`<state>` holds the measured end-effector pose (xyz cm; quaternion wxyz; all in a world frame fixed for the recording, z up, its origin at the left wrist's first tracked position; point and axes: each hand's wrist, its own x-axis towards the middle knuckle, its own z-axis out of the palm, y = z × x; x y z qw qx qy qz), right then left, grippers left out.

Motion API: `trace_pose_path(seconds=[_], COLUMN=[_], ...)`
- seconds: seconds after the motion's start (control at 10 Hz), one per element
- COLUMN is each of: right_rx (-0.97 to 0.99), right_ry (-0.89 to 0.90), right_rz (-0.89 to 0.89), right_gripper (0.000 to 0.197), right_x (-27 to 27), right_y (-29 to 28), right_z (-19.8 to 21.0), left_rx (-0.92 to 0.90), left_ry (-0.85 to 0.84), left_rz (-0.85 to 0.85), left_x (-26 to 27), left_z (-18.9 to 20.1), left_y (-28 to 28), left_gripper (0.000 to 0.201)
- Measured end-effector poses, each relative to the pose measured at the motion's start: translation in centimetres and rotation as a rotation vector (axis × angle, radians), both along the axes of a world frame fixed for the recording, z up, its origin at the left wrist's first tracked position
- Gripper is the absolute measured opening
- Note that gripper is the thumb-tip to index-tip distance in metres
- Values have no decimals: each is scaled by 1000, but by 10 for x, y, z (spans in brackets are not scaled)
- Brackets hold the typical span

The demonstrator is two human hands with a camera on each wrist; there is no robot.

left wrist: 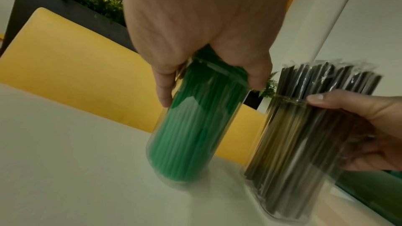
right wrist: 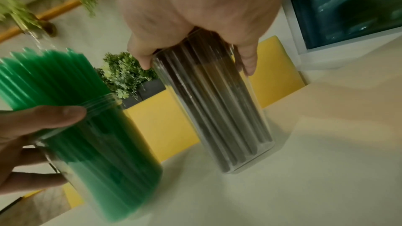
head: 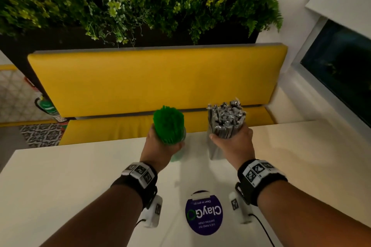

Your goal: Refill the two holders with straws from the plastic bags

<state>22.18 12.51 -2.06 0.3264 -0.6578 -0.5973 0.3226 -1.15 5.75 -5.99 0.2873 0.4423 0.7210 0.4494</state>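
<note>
Item 1: clear round holder point(left wrist: 191, 126) packed with green straws point(head: 168, 124), standing on the white bench point(head: 80, 176), long axis near upright with the top leaning slightly; the left hand point(head: 160, 146) grips it near the rim, fingers point(left wrist: 163, 88) curled round the wall. Item 2: clear holder point(right wrist: 217, 109) of dark wrapped straws point(head: 226, 118), just beside item 1 on the right, also upright on the bench; the right hand point(head: 232, 144) grips it below the rim, fingers point(right wrist: 139, 57) wrapped round it. Each holder lies directly under its own hand, with straws projecting above the rim, so both appear already filled. Any coming move turns on keeping both axes vertical. Hard to make out: no plastic bags are in view; the holder bases are blurred, so whether they sit flat or are lifted cannot be told. Also present: a round purple sticker point(head: 203, 213) on the bench and a yellow seat point(head: 152, 80) behind.
</note>
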Motion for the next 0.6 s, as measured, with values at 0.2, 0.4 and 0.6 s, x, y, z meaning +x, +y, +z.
trace_pose_path(seconds=[0.2,0.4,0.6], right_rx=[-29,-7,22], right_ry=[39,51,83], right_rz=[45,43,48], right_gripper=[105,111,109], right_x=[-3,-5,-5], right_y=[28,52,61], right_z=[-24,-48,-55], left_rx=[-51,-77,-70], left_ry=[19,-13,-46], left_rz=[42,42,42], left_x=[-6,-10,-9], left_z=[-12,-13,-8], left_y=[11,22,24], left_gripper=[96,100,113])
